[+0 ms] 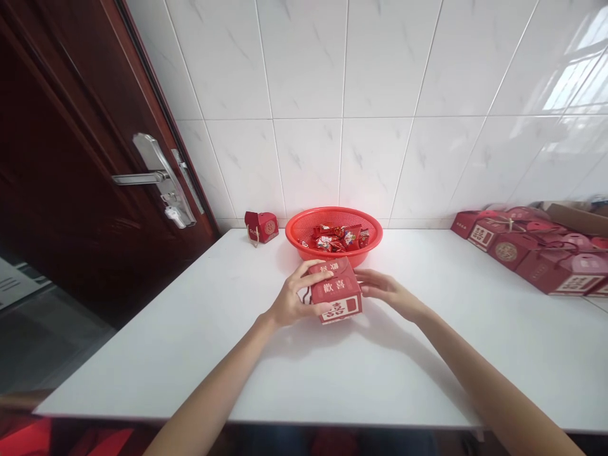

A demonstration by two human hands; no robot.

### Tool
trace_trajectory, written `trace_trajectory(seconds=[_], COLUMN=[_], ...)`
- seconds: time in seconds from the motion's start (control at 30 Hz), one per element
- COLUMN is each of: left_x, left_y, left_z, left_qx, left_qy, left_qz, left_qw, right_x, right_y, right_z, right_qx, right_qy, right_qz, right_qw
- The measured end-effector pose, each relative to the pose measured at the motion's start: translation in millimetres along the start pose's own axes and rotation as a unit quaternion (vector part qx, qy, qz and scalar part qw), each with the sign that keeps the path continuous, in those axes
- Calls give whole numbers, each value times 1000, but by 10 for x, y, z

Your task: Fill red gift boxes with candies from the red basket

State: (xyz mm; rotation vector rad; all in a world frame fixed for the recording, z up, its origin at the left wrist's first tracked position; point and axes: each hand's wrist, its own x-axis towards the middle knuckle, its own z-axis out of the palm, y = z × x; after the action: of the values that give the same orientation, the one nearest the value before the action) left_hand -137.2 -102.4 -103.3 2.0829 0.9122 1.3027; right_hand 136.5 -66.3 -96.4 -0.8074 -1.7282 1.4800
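Note:
A red gift box with pale Chinese lettering is held tilted over the white table, in front of the basket. My left hand grips its left side, fingers over the top and thumb along the near face. A dark cord shows between that hand and the box. My right hand is at the box's right side, fingers stretched and touching its edge or close to it. Behind the box stands a red plastic basket with several red-wrapped packets inside.
A small red box with a cord handle stands at the back left of the white table. Several red boxes are grouped at the right. Behind is a tiled wall; a brown door is at the left.

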Motion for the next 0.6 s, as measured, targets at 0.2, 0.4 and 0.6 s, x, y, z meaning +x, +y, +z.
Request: trace_trajectory(seconds=[0.2,0.4,0.6], left_x=[-48,-55,14], left_y=[-10,-78,10], left_z=[62,179,23], left_qx=[67,47,-21], left_qy=[-48,-78,-77], left_qz=[-6,-67,-115], left_qw=[997,994,990], right_x=[168,115,41], right_y=[-40,-145,-142], right_z=[41,77,208], right_qx=[-13,157,29], right_qy=[-8,8,20], right_qz=[35,8,12], right_qw=[999,988,999])
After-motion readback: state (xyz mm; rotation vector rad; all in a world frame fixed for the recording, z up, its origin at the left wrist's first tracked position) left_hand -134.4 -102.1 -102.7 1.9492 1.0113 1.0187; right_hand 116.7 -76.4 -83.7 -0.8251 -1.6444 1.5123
